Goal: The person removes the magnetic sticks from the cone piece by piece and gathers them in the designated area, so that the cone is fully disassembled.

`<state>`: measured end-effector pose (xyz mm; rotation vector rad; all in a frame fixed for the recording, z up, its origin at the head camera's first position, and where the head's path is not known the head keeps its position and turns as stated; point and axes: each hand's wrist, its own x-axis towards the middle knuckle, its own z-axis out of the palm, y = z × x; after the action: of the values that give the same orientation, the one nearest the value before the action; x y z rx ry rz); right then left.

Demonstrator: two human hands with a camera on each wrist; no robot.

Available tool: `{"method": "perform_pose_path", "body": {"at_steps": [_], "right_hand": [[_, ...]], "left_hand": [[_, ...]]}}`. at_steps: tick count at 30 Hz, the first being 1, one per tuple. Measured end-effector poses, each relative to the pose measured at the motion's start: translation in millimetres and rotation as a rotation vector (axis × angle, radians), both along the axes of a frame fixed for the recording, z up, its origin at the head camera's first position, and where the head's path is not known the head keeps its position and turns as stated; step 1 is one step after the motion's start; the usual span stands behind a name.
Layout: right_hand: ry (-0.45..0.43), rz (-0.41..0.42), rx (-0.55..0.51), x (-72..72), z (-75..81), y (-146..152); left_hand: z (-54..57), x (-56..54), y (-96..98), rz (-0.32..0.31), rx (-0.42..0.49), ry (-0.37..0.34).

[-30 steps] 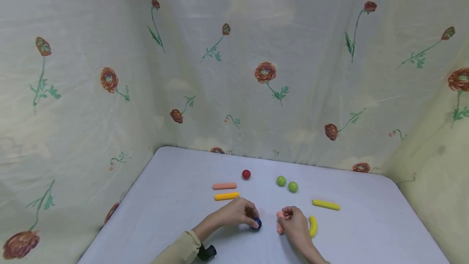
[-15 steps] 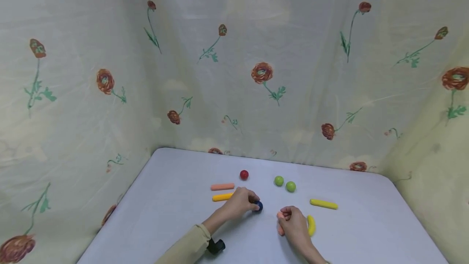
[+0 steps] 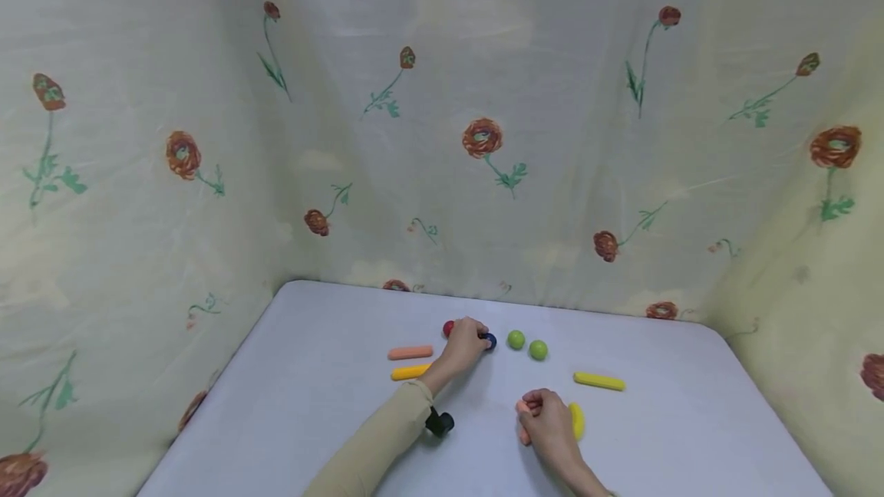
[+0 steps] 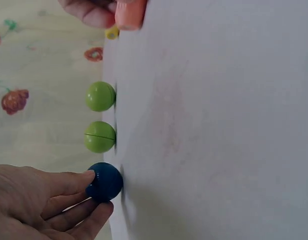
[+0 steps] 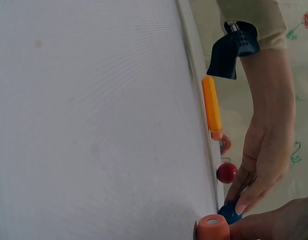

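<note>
In the head view my left hand (image 3: 464,347) pinches a dark blue ball (image 3: 489,341) between thumb and fingers at the back of the table. The left wrist view shows this blue ball (image 4: 104,182) low over the white surface, close beside two green balls (image 4: 100,137). Partly behind the left hand is a red ball (image 3: 448,328). Nearer the front, my right hand (image 3: 552,426) holds a short salmon-pink stick (image 3: 522,428) with thumb and fingers. The end of that pink stick (image 5: 213,227) faces the right wrist camera. A yellow banana (image 3: 577,420) lies just right of the right hand, partly hidden.
Left of the left forearm lie another salmon-pink stick (image 3: 410,353) and an orange-yellow stick (image 3: 410,372). A yellow stick (image 3: 599,381) rests to the right. Flowered cloth (image 3: 428,129) hangs behind and beside the white table (image 3: 331,374). A black wrist device (image 3: 440,423) hangs under the left sleeve.
My left hand has carried the blue ball away from me to the back, between the red and green balls. The right hand keeps its hold on the pink stick. The head view has turned slightly right.
</note>
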<state>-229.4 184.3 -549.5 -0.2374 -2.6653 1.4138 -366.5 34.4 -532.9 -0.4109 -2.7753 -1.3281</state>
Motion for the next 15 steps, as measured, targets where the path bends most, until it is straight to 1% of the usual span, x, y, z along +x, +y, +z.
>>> {"method": "perform_pose_path", "body": {"at_steps": [3,6,11,15], "right_hand": [[-0.014,0.000,0.003,-1.1,0.1,-3.4],[-0.028,0.002,0.016,-3.1,0.4,-6.4],[-0.013,0.007,0.025,-4.4,0.3,-6.1],[0.002,0.010,0.026,-4.2,-0.3,-5.4]], "left_hand": [[-1.2,-7.1,0.5,0.038,0.013,-0.008],[-1.5,-11.5,-1.3,0.066,0.016,-0.021],[-1.1,-14.5,-1.3,0.059,0.012,-0.017],[-0.5,-13.4,-3.1,0.046,0.013,-0.006]]}}
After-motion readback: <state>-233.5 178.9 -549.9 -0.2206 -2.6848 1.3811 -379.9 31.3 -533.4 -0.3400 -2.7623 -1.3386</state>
